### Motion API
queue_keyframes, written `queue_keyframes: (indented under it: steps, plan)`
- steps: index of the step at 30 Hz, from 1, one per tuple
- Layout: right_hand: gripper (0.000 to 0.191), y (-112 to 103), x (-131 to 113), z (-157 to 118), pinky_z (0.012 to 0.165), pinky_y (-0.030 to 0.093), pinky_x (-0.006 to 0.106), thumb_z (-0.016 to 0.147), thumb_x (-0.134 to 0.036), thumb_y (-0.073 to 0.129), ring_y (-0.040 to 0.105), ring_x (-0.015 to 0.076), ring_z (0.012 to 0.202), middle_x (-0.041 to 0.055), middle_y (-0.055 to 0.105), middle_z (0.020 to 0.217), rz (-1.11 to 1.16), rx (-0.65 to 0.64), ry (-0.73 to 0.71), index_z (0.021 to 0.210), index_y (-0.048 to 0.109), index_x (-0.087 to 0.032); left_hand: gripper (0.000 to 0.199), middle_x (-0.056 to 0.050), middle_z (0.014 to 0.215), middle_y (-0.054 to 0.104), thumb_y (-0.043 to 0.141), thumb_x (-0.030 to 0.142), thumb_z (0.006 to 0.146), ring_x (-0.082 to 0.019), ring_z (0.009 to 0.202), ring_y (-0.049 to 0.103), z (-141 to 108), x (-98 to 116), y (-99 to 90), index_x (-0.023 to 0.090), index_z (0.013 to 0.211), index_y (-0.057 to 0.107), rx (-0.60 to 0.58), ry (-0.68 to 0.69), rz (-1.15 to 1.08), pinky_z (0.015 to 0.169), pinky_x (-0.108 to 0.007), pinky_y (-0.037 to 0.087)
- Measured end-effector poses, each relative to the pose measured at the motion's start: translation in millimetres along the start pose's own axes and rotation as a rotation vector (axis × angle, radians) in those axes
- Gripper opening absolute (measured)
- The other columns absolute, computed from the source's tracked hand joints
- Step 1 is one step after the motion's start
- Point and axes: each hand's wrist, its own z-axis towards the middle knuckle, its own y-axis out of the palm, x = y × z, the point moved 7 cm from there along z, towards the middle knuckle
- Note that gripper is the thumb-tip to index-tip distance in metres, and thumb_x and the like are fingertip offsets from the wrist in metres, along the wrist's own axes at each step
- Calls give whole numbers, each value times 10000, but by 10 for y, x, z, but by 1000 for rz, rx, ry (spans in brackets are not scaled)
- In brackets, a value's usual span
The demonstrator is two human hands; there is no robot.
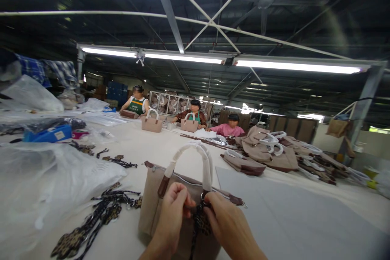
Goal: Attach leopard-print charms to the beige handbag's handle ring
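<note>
A beige handbag [149, 203] stands upright on the table in front of me, its handles [207, 166] wrapped in white film and joined by brown tabs. Against the bag's front hangs a black cord charm with leopard-print pieces [202, 221], close under the right-hand handle tab. My right hand [227, 221] pinches the top of this charm beside the handle ring. My left hand [172, 213] is closed, fingertips pressed together just left of the charm; what it pinches is too small to make out. More leopard-print charms [70, 241] lie on the table to the left.
Clear plastic bags [55, 187] spread over the left side, near a blue box [47, 134]. A pile of beige bags [268, 150] lies at right, behind a grey sheet [283, 207]. Across the table sit three people, with finished-looking handbags [151, 124] before them.
</note>
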Motion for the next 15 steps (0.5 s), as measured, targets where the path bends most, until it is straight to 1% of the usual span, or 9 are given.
queue_keyframes:
  steps: [2,3,5,7,10,13,15]
  plan:
    - [172,36,45,10,641,432,341,911,-107,427,667,268,828,51,673,919,-9,22,11,890,556,-218,189,48,591,542,554,386,736,-121,549,494,21,6,6,215,734,475,-6,30,132,480,-215,332]
    - [173,57,71,11,644,435,339,923,-119,412,662,259,812,51,666,905,25,53,-5,888,550,-218,148,49,594,540,534,353,753,-122,550,488,26,25,11,213,743,486,-9,59,204,493,-219,339]
    - [156,106,126,0,665,448,321,942,-158,403,644,226,792,36,645,871,166,129,-80,891,535,-224,87,51,601,523,492,277,783,-128,580,496,21,87,28,210,727,497,-16,145,347,553,-233,371]
    - [151,154,201,-21,674,455,289,956,-196,399,617,192,767,12,621,824,329,205,-146,874,519,-233,112,41,618,526,458,213,799,-140,617,511,1,134,65,205,708,522,-35,210,489,606,-250,382]
    - [171,204,289,-42,655,455,260,967,-222,392,583,170,723,-4,602,785,480,284,-174,848,513,-241,161,6,674,597,452,154,799,-169,670,549,-25,133,144,196,720,586,-81,227,691,630,-270,371]
    - [169,207,293,-50,664,461,253,968,-230,404,581,164,722,-7,610,790,562,327,-181,863,536,-242,176,-14,714,644,468,103,763,-187,716,583,-35,141,192,192,744,619,-85,240,793,652,-277,367]
    - [168,202,281,-54,673,464,249,965,-225,412,584,161,731,-8,612,796,595,337,-192,866,547,-240,184,-14,713,655,473,92,745,-189,721,594,-37,162,211,191,740,629,-89,249,769,662,-276,372]
